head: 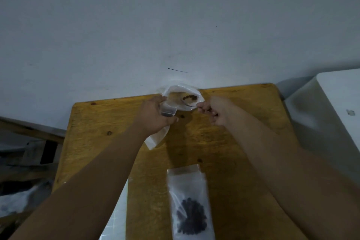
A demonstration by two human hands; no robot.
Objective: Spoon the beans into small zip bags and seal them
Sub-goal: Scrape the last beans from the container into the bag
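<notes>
Near the 12 o'clock edge of the bench (233, 142), the left hand (155, 115) has its fingers clenched on a small zip bag (155, 140) that hangs toward 6 o'clock. A filled zip bag (190, 200) lies flat at the bench's 6 o'clock. At 3 o'clock of the left hand, a spoon (191, 106) carries beans (190, 97) inside a larger open bag (175, 89). The right hand (216, 112) pinches its handle in its fingers.
</notes>
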